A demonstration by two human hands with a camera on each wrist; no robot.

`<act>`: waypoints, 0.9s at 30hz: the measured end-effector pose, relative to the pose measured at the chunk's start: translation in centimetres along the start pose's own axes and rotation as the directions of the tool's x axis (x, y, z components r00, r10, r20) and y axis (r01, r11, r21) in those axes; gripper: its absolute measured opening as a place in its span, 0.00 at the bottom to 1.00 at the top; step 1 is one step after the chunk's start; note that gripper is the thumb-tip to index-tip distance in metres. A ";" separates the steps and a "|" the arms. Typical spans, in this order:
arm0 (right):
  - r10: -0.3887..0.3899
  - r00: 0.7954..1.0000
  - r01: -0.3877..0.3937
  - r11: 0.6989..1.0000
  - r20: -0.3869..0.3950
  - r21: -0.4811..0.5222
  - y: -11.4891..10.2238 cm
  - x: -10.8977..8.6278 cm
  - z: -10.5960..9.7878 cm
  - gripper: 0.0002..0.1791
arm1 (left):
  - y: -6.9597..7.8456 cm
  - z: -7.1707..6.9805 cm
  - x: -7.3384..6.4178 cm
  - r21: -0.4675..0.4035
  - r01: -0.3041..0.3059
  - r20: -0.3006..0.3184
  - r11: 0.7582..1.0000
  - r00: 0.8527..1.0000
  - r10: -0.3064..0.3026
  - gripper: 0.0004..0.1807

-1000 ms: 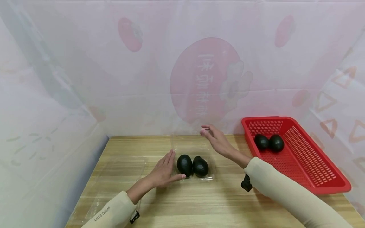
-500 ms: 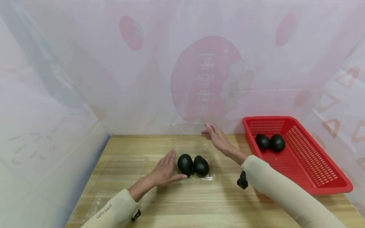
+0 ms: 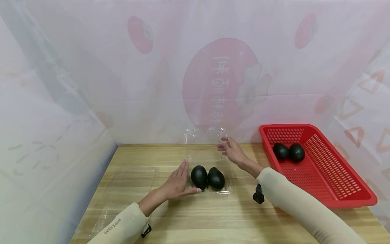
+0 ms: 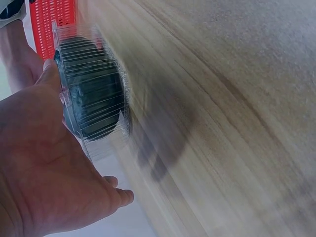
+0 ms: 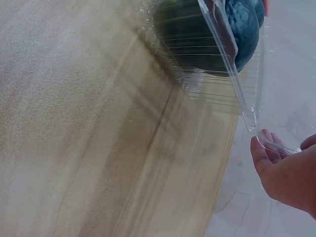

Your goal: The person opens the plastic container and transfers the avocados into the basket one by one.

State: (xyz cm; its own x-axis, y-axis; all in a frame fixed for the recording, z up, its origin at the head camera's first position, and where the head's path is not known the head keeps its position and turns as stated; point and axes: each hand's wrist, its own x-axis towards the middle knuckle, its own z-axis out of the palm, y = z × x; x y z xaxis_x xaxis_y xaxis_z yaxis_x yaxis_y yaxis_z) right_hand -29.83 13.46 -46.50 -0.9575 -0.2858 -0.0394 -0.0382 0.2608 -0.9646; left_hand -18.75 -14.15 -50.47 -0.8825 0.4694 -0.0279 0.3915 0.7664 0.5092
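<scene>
Two dark green avocados (image 3: pixel 199 177) (image 3: pixel 216 179) lie side by side in a clear plastic clamshell box (image 3: pixel 223 192). Its lid (image 3: pixel 201 135) stands raised at the back. Along the box's left side lies my left hand (image 3: pixel 176 181), fingers straight and thumb stretched across the front rim. My right hand (image 3: pixel 233 150) is at the lid's right edge, its fingers extended behind the clear plastic. In the right wrist view, the lid's edge passes between the fingers and the thumb of the right hand (image 5: pixel 289 175).
A red plastic basket (image 3: pixel 338 176) on the right holds two more avocados (image 3: pixel 288 152). To the left on the wooden table (image 3: pixel 207 220), another clear plastic container (image 3: pixel 131 179) lies flat. Printed cloth (image 3: pixel 152 95) hangs behind the table.
The lid has swung up from lying low behind the box. My right hand rose to its corner, then moved slightly down along its right edge. The left hand has hardly moved.
</scene>
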 end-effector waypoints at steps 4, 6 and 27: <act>0.014 1.000 -0.014 0.998 -0.005 -0.057 0.4 -0.2 0.0 0.25 | 0.5 -0.2 -0.2 0.007 0.003 0.005 1.000 1.000 -0.003 0.68; 0.016 1.000 -0.017 0.996 -0.005 -0.090 0.7 -0.3 -0.1 0.26 | 0.7 -0.3 -0.2 0.016 0.008 0.011 1.000 1.000 -0.008 0.69; -0.022 1.000 0.020 0.910 -0.001 -0.415 2.4 0.2 -1.3 0.17 | 1.3 -0.3 0.5 0.095 0.015 0.061 0.995 0.998 -0.021 0.68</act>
State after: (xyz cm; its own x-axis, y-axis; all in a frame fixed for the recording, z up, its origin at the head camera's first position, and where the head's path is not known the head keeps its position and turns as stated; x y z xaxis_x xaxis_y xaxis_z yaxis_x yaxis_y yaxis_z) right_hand -30.44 15.23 -48.53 -0.9566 -0.2909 -0.0182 -0.1720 0.6141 -0.7703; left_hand -18.79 -13.06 -49.55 -0.8730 0.4792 -0.0911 0.4012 0.8118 0.4243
